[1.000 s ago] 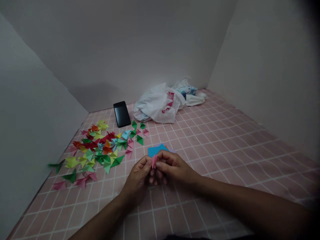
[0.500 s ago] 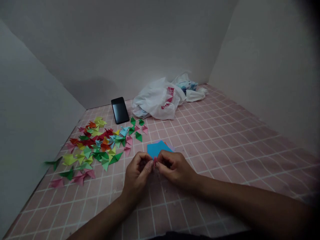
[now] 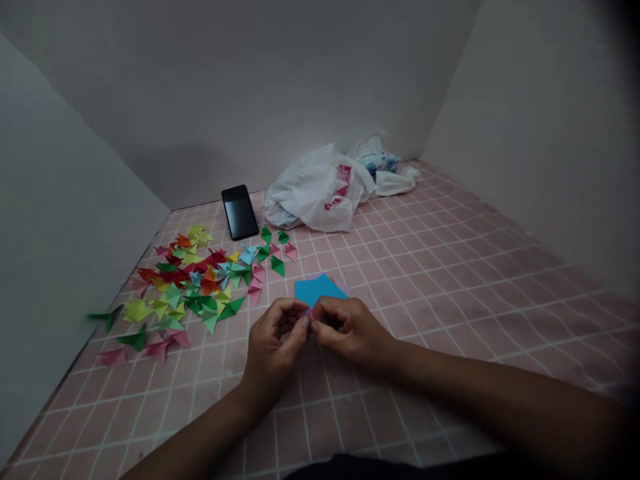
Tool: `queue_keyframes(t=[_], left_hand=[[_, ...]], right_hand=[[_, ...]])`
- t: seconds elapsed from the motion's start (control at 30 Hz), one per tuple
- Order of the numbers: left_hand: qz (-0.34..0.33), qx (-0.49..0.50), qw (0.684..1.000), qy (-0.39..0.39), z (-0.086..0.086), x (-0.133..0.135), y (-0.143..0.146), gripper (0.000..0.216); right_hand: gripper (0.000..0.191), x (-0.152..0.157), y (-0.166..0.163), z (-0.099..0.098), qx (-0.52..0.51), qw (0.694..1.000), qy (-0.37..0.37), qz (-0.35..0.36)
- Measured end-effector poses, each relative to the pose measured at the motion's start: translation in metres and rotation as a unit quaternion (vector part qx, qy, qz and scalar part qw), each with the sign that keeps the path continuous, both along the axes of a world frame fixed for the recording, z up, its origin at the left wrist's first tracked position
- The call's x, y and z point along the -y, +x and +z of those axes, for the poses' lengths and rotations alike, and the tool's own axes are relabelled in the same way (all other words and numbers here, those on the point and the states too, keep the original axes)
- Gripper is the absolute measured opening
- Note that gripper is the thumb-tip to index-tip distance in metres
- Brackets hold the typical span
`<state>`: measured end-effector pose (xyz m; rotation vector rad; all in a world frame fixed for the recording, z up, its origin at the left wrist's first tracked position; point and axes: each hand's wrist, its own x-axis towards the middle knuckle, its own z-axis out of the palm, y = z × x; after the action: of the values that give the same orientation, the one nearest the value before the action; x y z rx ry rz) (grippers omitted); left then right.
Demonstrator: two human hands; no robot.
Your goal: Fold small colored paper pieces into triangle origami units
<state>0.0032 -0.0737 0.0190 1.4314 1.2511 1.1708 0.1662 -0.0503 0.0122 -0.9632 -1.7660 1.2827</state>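
I've got both hands working up close to each other on my feed, and the left hand point(image 3: 276, 343) and right hand point(image 3: 353, 333) have thumb and forefinger pinched nearly closed on the same tiny pink folded paper point(image 3: 311, 315). It sits right between the fingertips, mostly hidden by them, so I honestly can't tell what shape it's in. The other fingers on both are curled loosely in. Just beyond the hands there's a blue sheet point(image 3: 316, 290) lying flat, with orange and pale purple corners poking out beside it. Off to the left of the left hand, a big scatter of folded paper pieces point(image 3: 201, 303) covers that patch of the pink gridded surface point(image 3: 425, 280): greens, yellows, reds, oranges, pinks, light blues, some overlapping. Past that pile, farther from the hands, lies a black phone point(image 3: 240, 213), and to its right, well beyond the hands, a crumpled white plastic bag point(image 3: 307, 193) with red print.
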Motion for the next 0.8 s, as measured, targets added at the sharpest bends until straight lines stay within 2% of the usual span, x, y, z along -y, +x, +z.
queue_keyframes(t=[0.27, 0.63, 0.8], left_hand=[[-0.014, 0.034, 0.999, -0.03, 0.0004, -0.0026, -0.0008, 0.009], [-0.019, 0.058, 0.997, -0.055, 0.0064, -0.0028, 0.0011, 0.01], [-0.023, 0.065, 0.995, -0.072, 0.005, -0.0023, 0.0006, 0.012]], right_hand=[[0.017, -0.0021, 0.0013, 0.0016, -0.033, 0.998, -0.047, 0.017], [0.017, -0.0042, 0.0037, 0.0061, -0.05, 0.996, -0.061, 0.038], [0.018, -0.0037, 0.0034, 0.0062, -0.039, 0.998, -0.043, 0.021]])
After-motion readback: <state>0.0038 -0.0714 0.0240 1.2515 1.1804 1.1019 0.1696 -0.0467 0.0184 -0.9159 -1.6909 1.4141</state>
